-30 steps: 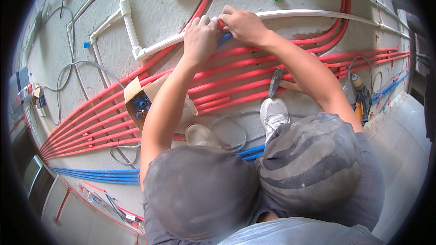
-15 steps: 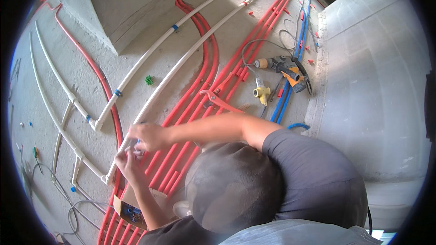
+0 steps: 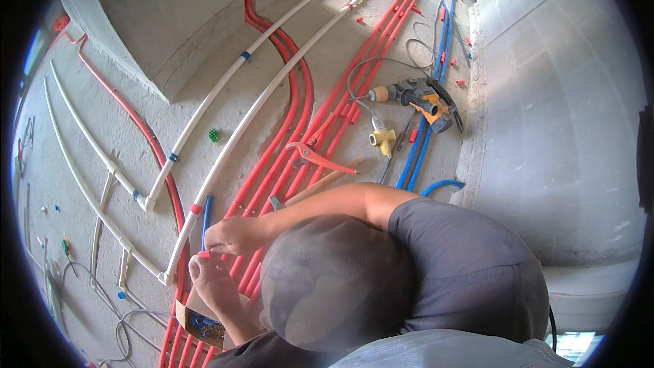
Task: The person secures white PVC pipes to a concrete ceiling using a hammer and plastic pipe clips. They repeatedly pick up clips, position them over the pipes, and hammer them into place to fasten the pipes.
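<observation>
My left hand point(image 3: 212, 283) is closed around a small red piece point(image 3: 204, 255), and my right hand point(image 3: 230, 235) pinches at the same piece from above, fingertips meeting the left ones. A short blue pipe point(image 3: 206, 212) lies just beside my right hand. Alongside runs a white pipe point(image 3: 216, 171) with a red band on it, joined at a lower elbow. An open cardboard box point(image 3: 184, 317) of small blue fittings sits below my left hand. My bent knee point(image 3: 330, 283) in dark patterned cloth partly covers the red pipes point(image 3: 271, 163) on the floor.
A red pipe cutter point(image 3: 320, 159), a yellow-and-grey drill point(image 3: 426, 105) and a yellow plug connector point(image 3: 381, 140) lie among pipes to the right. Blue pipes point(image 3: 415, 160) run along the grey wall point(image 3: 545, 129). A concrete block point(image 3: 163, 13) stands upper left, with loose cables lower left.
The view has swung right along the pipe run. Both hands have moved off the white pipe slightly toward me, uncovering its red band and the short blue pipe.
</observation>
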The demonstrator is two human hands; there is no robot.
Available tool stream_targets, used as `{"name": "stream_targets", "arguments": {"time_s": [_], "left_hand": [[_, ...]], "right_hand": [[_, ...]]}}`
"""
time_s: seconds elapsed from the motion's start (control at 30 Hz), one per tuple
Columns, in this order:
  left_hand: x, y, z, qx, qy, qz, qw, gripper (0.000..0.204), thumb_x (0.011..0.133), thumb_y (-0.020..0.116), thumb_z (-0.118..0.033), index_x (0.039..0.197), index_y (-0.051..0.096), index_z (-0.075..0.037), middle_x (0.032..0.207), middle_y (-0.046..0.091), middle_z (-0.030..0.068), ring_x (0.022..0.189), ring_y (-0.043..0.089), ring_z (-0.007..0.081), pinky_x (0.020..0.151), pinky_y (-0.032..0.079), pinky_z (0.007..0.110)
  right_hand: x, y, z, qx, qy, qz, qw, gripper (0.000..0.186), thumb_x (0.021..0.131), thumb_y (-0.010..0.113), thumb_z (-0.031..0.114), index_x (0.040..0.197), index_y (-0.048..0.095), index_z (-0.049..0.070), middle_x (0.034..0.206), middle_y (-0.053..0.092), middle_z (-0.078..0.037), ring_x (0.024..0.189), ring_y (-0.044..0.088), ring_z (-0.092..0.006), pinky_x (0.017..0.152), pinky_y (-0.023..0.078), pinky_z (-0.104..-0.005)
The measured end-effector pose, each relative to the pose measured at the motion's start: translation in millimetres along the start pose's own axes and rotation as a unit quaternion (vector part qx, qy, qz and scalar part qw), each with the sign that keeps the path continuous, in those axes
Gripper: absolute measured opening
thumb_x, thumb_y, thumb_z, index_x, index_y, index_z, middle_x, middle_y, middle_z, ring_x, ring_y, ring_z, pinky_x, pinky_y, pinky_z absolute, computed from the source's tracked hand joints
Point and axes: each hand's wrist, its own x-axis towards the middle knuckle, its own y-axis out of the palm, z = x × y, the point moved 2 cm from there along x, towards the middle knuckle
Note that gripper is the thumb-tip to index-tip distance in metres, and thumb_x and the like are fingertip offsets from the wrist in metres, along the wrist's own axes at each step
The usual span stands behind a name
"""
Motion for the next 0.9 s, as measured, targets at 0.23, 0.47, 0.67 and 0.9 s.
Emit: {"name": "stream_targets", "arguments": {"time_s": [0.23, 0.47, 0.67, 0.9], "left_hand": [[-12, 40, -2, 0.171, 0.051, -0.053, 0.983, 0.007, 0.105, 0.067, -0.002, 0.110, 0.071, 0.000, 0.089, 0.064, -0.0042, 0.073, 0.050, 0.0019, 0.067, 0.037, 0.018], [-28, 56, -12, 0.214, 0.176, 0.016, 0.961, 0.010, 0.100, 0.062, 0.003, 0.097, 0.071, 0.002, 0.087, 0.056, -0.0033, 0.073, 0.047, 0.0027, 0.068, 0.033, 0.019], [-42, 70, -25, 0.188, 0.076, -0.095, 0.975, 0.010, 0.097, 0.061, 0.004, 0.096, 0.071, 0.004, 0.087, 0.063, 0.0003, 0.074, 0.052, 0.0053, 0.069, 0.039, 0.022], [-46, 76, -29, 0.341, 0.300, 0.013, 0.891, 0.017, 0.109, 0.070, -0.017, 0.103, 0.073, -0.001, 0.087, 0.067, -0.0018, 0.073, 0.057, 0.0042, 0.065, 0.043, 0.018]], "right_hand": [[-11, -19, 15, -0.045, 0.042, -0.024, 0.998, 0.021, 0.099, 0.061, 0.018, 0.098, 0.070, -0.001, 0.088, 0.070, -0.020, 0.087, 0.072, -0.0402, 0.080, 0.054, -0.0479], [-11, -12, 14, 0.242, 0.117, 0.048, 0.962, 0.015, 0.096, 0.063, 0.016, 0.091, 0.070, 0.003, 0.081, 0.070, -0.016, 0.070, 0.068, -0.0306, 0.066, 0.050, -0.0448], [-11, -21, 41, -0.181, -0.130, -0.082, 0.971, 0.020, 0.097, 0.066, 0.021, 0.096, 0.073, 0.002, 0.087, 0.074, -0.019, 0.074, 0.071, -0.0320, 0.072, 0.056, -0.0445], [-10, -5, 28, 0.423, 0.202, 0.072, 0.880, 0.011, 0.093, 0.071, 0.013, 0.094, 0.067, 0.003, 0.077, 0.065, -0.012, 0.066, 0.063, -0.0300, 0.062, 0.047, -0.0437]]}}
